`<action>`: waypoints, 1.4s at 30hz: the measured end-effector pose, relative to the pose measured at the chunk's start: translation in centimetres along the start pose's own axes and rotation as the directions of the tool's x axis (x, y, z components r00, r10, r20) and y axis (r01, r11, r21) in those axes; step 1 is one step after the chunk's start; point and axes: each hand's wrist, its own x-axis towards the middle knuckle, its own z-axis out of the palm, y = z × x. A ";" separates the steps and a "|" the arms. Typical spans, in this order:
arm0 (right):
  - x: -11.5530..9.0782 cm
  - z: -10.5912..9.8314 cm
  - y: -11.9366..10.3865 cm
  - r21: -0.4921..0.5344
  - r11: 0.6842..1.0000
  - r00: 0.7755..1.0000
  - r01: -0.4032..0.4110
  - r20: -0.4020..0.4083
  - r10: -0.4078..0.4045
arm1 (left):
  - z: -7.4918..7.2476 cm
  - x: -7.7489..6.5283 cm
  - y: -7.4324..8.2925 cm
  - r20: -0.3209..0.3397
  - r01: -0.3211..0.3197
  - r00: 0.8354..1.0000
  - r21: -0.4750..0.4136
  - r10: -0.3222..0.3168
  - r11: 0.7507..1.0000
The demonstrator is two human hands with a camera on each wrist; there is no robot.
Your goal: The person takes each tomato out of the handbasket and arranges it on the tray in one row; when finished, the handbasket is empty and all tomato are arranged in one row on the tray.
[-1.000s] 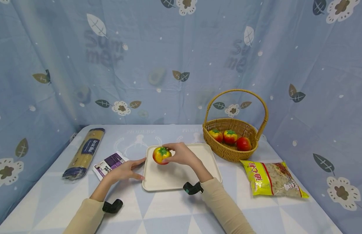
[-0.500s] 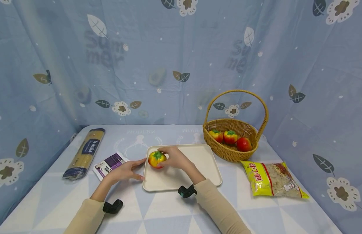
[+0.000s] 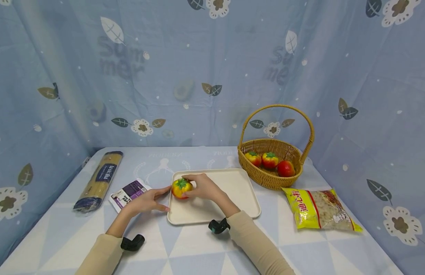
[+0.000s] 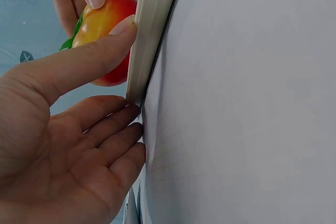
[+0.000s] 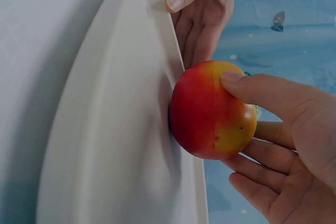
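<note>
At the far left corner of the tray [image 3: 238, 188], the right hand [image 3: 207, 189] pinched the fruit [image 3: 180, 188] while the left hand [image 3: 148, 200] touched the edge, fingers extended; off-balance release risked the round fruit rolling.

Held fruit [image 3: 180, 190] was red and yellow, green-topped; tray [image 3: 217, 212] was cream; basket [image 3: 258, 176] was golden brown; tablecloth [image 3: 185, 244] was white and pale blue, triangle-patterned; curtain [image 3: 188, 130] was blue, flower-and-leaf printed
</note>
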 end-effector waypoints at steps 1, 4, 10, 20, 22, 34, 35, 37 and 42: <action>0.0 0.0 0.1 0.001 1.000 1.000 0.000 0.002 0.000 | 0.0 0.0 0.0 0.001 0.000 1.000 -0.001 0.000 1.000; 0.0 0.0 0.2 -0.002 1.000 1.000 0.000 0.007 0.000 | 0.0 0.0 -0.1 0.001 -0.001 1.000 -0.007 0.001 1.000; -0.1 0.0 0.2 0.009 1.000 0.999 -0.022 0.036 0.021 | 0.0 0.0 0.0 0.002 0.008 1.000 -0.011 -0.008 1.000; -0.2 -0.3 0.0 0.002 1.000 0.998 -0.027 0.060 0.027 | -0.1 -0.1 0.2 -0.001 -0.002 1.000 0.003 0.002 1.000; -0.2 -0.3 0.0 0.001 1.000 0.998 -0.024 0.059 0.024 | 0.0 -0.1 0.2 -0.003 -0.001 1.000 0.010 0.001 1.000; -0.2 -0.6 0.3 -0.007 1.000 0.998 -0.015 0.055 0.015 | 0.0 0.0 0.1 0.002 0.012 1.000 -0.002 -0.012 1.000; -0.2 -0.6 0.3 -0.009 1.000 0.998 -0.012 0.054 0.012 | 0.0 0.0 0.1 0.002 0.011 1.000 -0.003 -0.011 1.000; -0.2 -0.8 0.4 -0.014 1.000 0.998 -0.002 0.057 0.002 | 0.0 0.0 0.0 0.003 0.009 1.000 -0.003 -0.009 1.000; -0.3 -1.4 0.4 -0.018 1.000 0.997 0.005 0.076 -0.003 | -0.1 0.1 -0.1 0.005 0.002 1.000 0.002 -0.002 1.000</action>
